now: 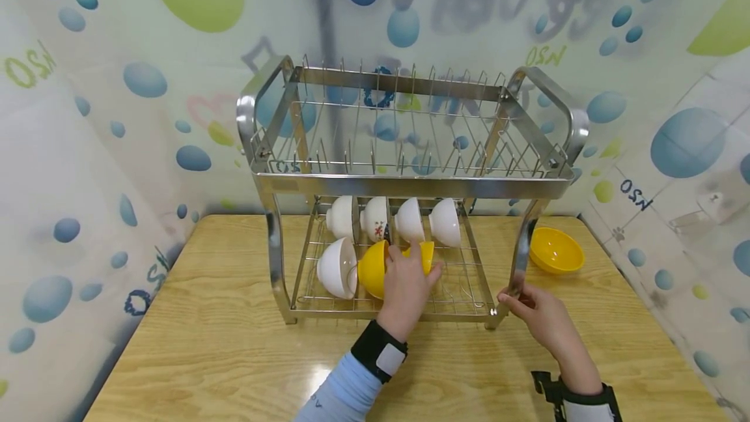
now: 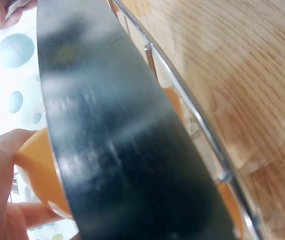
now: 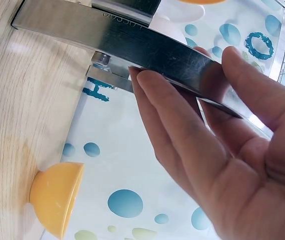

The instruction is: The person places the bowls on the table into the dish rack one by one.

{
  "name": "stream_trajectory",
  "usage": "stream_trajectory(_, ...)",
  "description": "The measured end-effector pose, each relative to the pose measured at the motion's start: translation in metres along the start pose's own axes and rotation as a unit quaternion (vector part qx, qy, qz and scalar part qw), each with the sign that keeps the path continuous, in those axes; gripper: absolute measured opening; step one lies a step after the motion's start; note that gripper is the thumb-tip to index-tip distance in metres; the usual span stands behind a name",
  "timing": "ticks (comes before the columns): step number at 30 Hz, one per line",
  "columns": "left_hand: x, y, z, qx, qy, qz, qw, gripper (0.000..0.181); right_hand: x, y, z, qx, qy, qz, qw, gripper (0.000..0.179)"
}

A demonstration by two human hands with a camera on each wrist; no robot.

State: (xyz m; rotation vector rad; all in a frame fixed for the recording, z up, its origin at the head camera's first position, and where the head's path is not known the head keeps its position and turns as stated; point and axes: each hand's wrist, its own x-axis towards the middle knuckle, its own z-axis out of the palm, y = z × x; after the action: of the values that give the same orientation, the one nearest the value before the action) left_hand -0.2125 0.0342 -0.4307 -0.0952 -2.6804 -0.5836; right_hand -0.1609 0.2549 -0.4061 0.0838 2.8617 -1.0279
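Observation:
On the lower tier of a metal dish rack (image 1: 410, 185), my left hand (image 1: 405, 288) pinches a yellow bowl (image 1: 428, 253) that it partly hides. The left wrist view has fingers and thumb about this yellow bowl (image 2: 40, 167), behind the rack's front bar (image 2: 112, 130). Just left of the hand, a second yellow bowl (image 1: 372, 271) stands on its side, beside a white bowl (image 1: 335, 268). My right hand (image 1: 545, 318) grips the rack's front right leg (image 1: 523, 246) near its foot. Thumb and fingers lie on either side of that leg (image 3: 167, 55) in the right wrist view.
Several white bowls (image 1: 444, 223) stand tilted in the lower tier's back row. The upper tier has upright wire dividers (image 1: 401, 156). Another yellow bowl (image 1: 556, 251) sits on the wooden table (image 1: 199, 318), right of the rack. Patterned sheeting (image 1: 146, 213) surrounds the table.

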Motion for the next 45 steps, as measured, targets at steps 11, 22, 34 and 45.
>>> stream_trajectory(11,-0.002,0.001,-0.001,0.023,0.000,-0.002,0.9997,0.070,0.001,0.002,0.000,0.007,-0.001,-0.007,1.0000,0.038)
stream_trajectory(22,-0.005,0.001,-0.003,0.027,-0.005,-0.004,0.9996,0.076,0.002,0.002,0.000,0.004,-0.005,-0.003,1.0000,0.040)
stream_trajectory(34,-0.008,-0.001,-0.002,0.051,0.017,0.011,0.9985,0.079,0.001,0.001,0.000,0.005,-0.004,-0.001,1.0000,0.039)
stream_trajectory(45,-0.011,-0.002,-0.004,0.044,0.011,0.019,0.9988,0.081,0.001,0.001,0.000,0.007,-0.001,0.001,1.0000,0.037)
